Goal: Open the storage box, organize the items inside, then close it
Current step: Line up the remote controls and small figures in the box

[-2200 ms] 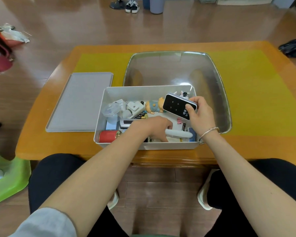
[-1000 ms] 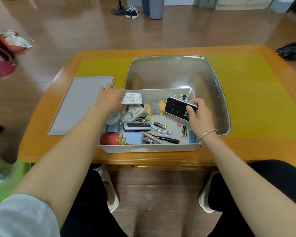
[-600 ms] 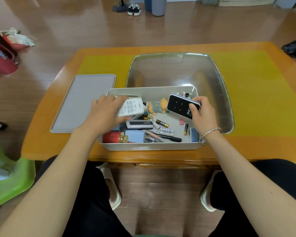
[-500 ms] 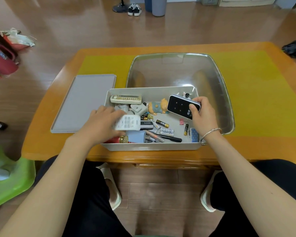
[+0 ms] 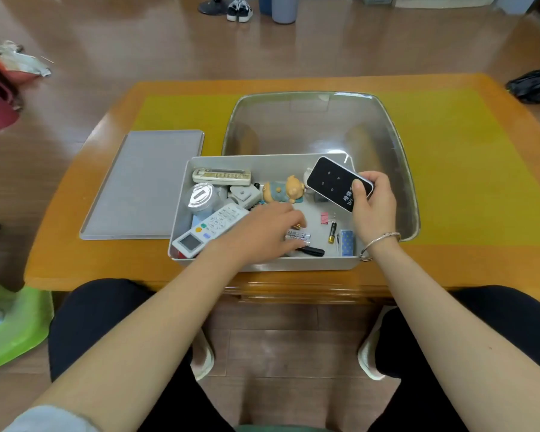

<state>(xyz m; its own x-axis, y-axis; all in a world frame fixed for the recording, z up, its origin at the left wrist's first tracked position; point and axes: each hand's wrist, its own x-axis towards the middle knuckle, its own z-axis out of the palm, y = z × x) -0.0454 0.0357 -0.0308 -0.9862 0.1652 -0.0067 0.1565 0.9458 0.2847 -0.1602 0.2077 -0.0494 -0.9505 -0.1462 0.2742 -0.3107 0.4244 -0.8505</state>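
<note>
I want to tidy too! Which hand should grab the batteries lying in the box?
Probably the left hand: it holds nothing and is reaching over the batteries in the box. The right hand is busy gripping the black remote.

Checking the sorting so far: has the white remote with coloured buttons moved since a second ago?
Yes. The white remote went from the storage box far-left corner to its near-left corner, released by the left hand.

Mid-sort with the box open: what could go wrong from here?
The white remote lies tilted across the box's front-left rim, so the left hand reaching past it could tip it out. The right hand grips the black device by one end only; it might slip onto the figurine.
</note>
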